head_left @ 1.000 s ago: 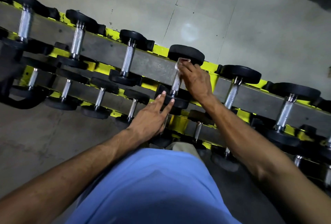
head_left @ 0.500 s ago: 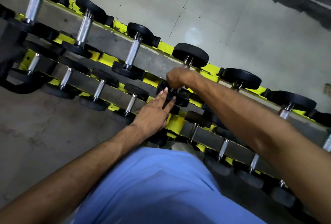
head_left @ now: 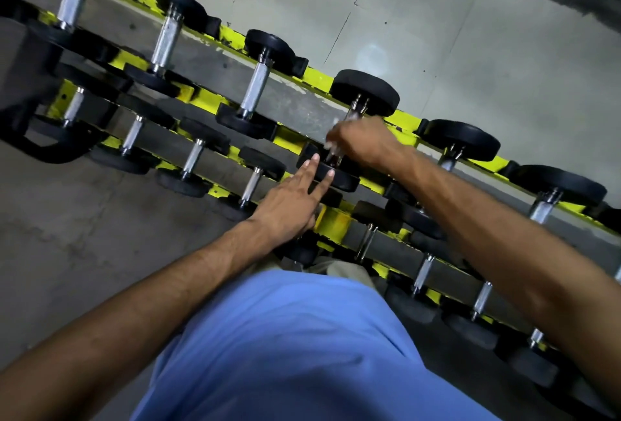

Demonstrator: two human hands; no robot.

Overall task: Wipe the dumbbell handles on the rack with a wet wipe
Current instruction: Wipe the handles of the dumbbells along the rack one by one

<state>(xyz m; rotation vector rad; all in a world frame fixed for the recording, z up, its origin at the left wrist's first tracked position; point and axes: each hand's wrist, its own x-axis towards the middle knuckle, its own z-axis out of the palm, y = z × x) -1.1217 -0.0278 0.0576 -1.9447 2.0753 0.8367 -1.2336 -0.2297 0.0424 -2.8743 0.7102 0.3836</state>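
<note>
Nearest the camera, a blue shirt (head_left: 285,336) fills the bottom of the view, and both bare forearms reach out from it over the lower tier (head_left: 191,158) of small weights toward the upper tier of the rack (head_left: 299,111). On the left, the left hand (head_left: 285,205) lies flat, its fingers straight and slightly spread, the fingertips pressing on the near head (head_left: 339,180) of one dumbbell (head_left: 366,92). Placed like that, it looks meant to steady the weight so that it does not roll in its cradle. Just beyond and to the right, the right hand (head_left: 366,143) is curled around that dumbbell's handle (head_left: 358,108), of which only short chrome stretches show on either side of the fist. A pale, blurred scrap at the far edge of the knuckles is most likely the wet wipe (head_left: 347,119), wrapped round the bar under the palm so that one stroke cleans all sides; how much of it is there cannot be told. Neighbouring dumbbells (head_left: 257,87) sit to the left and right with bare handles, and nothing shows which are already wiped. Farthest off lies the grey concrete floor (head_left: 470,50).
</note>
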